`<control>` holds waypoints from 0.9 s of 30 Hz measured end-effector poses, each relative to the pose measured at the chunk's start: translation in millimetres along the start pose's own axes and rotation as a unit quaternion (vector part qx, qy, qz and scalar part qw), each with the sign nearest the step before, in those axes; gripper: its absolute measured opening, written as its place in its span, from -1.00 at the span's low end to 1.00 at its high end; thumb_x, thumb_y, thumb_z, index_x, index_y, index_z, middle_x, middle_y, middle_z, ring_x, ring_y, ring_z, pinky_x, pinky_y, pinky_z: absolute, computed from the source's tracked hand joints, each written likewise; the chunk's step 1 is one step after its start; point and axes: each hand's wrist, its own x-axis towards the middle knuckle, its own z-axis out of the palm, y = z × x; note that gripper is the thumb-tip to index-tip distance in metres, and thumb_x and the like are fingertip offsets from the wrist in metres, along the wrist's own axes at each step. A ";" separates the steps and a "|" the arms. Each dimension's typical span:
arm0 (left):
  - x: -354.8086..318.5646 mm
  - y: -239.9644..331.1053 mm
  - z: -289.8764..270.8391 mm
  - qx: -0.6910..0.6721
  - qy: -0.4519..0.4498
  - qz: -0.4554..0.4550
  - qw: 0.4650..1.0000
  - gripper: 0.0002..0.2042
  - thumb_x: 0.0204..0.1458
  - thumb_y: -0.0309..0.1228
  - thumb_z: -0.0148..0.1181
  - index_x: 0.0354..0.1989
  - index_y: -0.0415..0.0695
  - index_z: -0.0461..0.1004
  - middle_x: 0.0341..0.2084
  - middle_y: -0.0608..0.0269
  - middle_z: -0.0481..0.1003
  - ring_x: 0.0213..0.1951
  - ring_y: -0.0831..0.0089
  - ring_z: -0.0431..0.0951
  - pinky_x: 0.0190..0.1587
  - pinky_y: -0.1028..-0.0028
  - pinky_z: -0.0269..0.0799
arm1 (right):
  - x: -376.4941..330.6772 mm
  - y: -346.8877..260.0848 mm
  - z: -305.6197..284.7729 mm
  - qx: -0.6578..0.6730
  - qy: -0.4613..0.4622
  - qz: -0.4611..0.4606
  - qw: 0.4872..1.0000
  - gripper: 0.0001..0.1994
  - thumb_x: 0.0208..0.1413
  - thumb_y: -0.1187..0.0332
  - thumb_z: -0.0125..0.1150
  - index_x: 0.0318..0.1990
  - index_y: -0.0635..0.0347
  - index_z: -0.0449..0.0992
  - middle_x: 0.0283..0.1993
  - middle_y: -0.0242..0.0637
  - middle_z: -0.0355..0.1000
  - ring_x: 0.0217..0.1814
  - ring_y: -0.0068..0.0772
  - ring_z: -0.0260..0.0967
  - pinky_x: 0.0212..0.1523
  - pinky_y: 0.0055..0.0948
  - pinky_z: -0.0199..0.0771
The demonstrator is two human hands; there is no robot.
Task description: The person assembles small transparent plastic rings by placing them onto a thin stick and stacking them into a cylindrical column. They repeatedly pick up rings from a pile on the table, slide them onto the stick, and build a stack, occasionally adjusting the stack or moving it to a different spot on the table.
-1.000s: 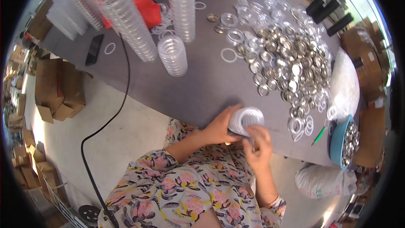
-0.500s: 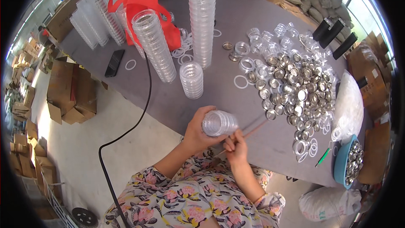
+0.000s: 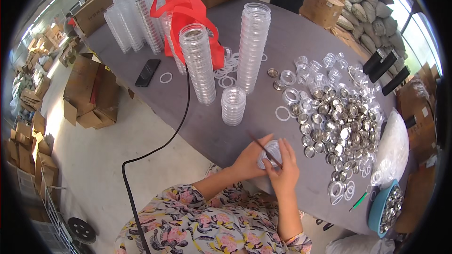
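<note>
Left hand [image 3: 249, 161], fingers curled around a clear ringed stack [image 3: 273, 147] at the near edge of the tabletop [image 3: 209, 134], right hand [image 3: 285, 173] now against the stack's side instead of below it, grip unclear, thin brown strip [image 3: 263, 147] crossing the stack, slant reversed from earlier

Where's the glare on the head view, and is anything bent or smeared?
Head view: glare in the window at upper right, a bright patch on the floor at left, glints off the metal caps; head view: straight edges bow toward the black rim; head view: the thin dark strip over the clear stack, by the right hand, looks slightly smeared.
</note>
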 end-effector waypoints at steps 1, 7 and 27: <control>-8.4 -6.4 1.5 -0.084 0.004 -0.058 0.995 -0.19 -0.36 -0.28 0.41 0.14 -0.25 0.15 0.00 -0.07 0.29 0.06 0.00 0.29 0.11 0.21 0.18 | 2.2 -3.1 -1.6 0.010 -0.063 0.078 0.995 -0.36 -0.28 0.33 0.41 0.09 0.04 0.36 0.12 -0.14 0.29 -0.04 -0.06 0.39 -0.20 -0.31 0.48; -33.8 -53.7 22.8 0.096 -0.031 -0.036 0.994 -0.25 -0.29 -0.25 0.35 0.11 -0.26 0.16 -0.01 -0.10 0.30 0.07 -0.01 0.28 0.19 0.11 0.08 | -5.3 5.1 3.3 -0.018 -0.074 0.081 0.994 -0.34 -0.32 0.22 0.45 0.07 -0.02 0.37 0.10 -0.10 0.28 -0.14 -0.05 0.44 -0.29 -0.28 0.50; 56.3 -46.6 -100.4 0.102 0.232 -0.002 0.967 -0.19 -0.40 -0.41 0.42 0.13 -0.29 0.16 -0.02 -0.06 0.31 0.06 0.05 0.28 0.12 0.20 0.14 | 174.1 -77.8 48.3 0.099 -0.121 -0.111 0.981 -0.38 -0.24 0.27 0.38 0.09 -0.05 0.31 -0.01 -0.21 0.36 0.01 -0.10 0.32 -0.06 -0.28 0.39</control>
